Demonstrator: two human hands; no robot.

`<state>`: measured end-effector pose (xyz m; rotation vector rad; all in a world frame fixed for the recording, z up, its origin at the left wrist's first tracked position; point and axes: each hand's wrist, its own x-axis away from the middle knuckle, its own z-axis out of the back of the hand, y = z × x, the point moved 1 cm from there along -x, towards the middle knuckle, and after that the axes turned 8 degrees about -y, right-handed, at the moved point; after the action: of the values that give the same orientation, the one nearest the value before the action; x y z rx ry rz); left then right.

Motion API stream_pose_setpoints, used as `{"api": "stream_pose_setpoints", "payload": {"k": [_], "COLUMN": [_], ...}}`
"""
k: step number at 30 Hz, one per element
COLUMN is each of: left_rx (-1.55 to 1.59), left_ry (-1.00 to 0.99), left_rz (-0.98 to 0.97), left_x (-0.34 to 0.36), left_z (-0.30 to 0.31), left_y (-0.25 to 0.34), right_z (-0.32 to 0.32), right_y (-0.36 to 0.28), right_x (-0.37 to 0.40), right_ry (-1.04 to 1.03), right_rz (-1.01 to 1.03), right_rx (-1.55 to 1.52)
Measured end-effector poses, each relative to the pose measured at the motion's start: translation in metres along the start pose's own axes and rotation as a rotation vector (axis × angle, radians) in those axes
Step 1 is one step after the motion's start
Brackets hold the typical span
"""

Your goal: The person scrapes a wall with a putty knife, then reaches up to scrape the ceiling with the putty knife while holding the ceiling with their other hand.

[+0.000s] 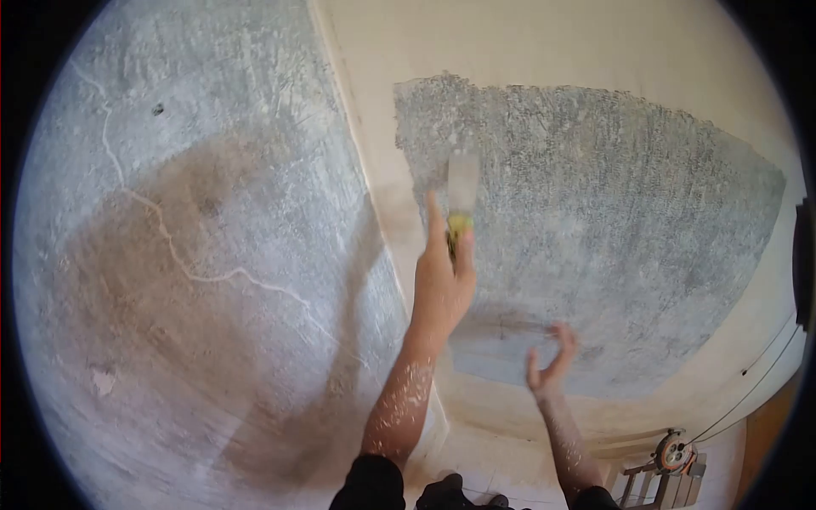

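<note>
My left hand (440, 285) is closed around the yellow-green handle of a putty knife (462, 183), with one finger stretched up along its left side. The flat blade points upward over the rough grey patch (586, 221) of the wall, near its left edge. Lower and to the right, my right hand (554, 361) is empty, its fingers apart and curved, in front of the lower part of the patch. Pale flecks cover both forearms.
A grey wall (229, 102) with a long pale crack (174, 251) meets the patched wall at a corner on the left. Cream paint (552, 42) borders the patch. At lower right a cable reel (671, 450) with a dark cord is by the floor.
</note>
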<state>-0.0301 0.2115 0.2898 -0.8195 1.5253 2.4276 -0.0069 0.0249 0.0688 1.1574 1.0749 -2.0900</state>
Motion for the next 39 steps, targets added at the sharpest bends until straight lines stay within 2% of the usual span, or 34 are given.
{"api": "stream_pose_setpoints", "payload": {"k": [1, 3, 7, 9, 12, 13, 16, 19, 21, 23, 26, 29, 31, 35, 39], "left_rx": [0.112, 0.334, 0.393, 0.381, 0.244, 0.221, 0.373, 0.511, 0.417, 0.399, 0.305, 0.311, 0.325, 0.306, 0.281], "left_ry": [-0.010, -0.031, -0.154, -0.138, -0.173, -0.148, -0.292, -0.238, -0.090, -0.026, -0.153, -0.252, -0.295, -0.288, -0.273], "left_rz": [0.044, 0.145, 0.108, 0.057, 0.004, -0.080, 0.041, 0.061, 0.094, 0.148, 0.259, 0.282, 0.278, 0.257, 0.251], "left_x": [0.007, 0.017, 0.016, 0.013, 0.004, 0.003, 0.001, 0.004, 0.014, 0.022, 0.033, 0.042, 0.039, 0.035, 0.038], "left_z": [-0.003, -0.005, -0.013, -0.020, -0.019, -0.020, -0.017, 0.004, 0.029, 0.038, 0.027, 0.018, 0.016, 0.008, 0.018], "left_y": [-0.005, -0.017, -0.059, -0.060, -0.043, -0.038, -0.034, -0.051, -0.068, -0.090, -0.129, -0.135, -0.139, -0.145, -0.149], "right_z": [-0.003, -0.007, -0.022, -0.028, -0.040, -0.038, -0.030, -0.008, 0.013, 0.028, 0.045, 0.055, 0.046, 0.036, 0.043], "right_y": [-0.027, -0.080, -0.124, -0.132, -0.123, -0.122, -0.120, -0.125, -0.114, -0.114, -0.141, -0.172, -0.167, -0.183, -0.183], "right_x": [-0.009, -0.035, -0.076, -0.089, -0.101, -0.107, -0.126, -0.128, -0.135, -0.152, -0.201, -0.225, -0.224, -0.267, -0.240], "right_ry": [-0.177, -0.318, -0.247, -0.272, -0.133, -0.133, -0.087, -0.088, -0.080, -0.046, -0.065, -0.079, -0.038, 0.027, -0.056], "right_rz": [0.013, -0.098, -0.178, -0.181, -0.114, -0.184, -0.155, -0.176, -0.148, -0.097, -0.010, -0.047, -0.033, 0.030, -0.045], "right_rx": [-0.170, -0.346, -0.254, -0.102, 0.038, 0.044, 0.164, 0.329, 0.420, 0.470, 0.616, 0.577, 0.571, 0.553, 0.481]}}
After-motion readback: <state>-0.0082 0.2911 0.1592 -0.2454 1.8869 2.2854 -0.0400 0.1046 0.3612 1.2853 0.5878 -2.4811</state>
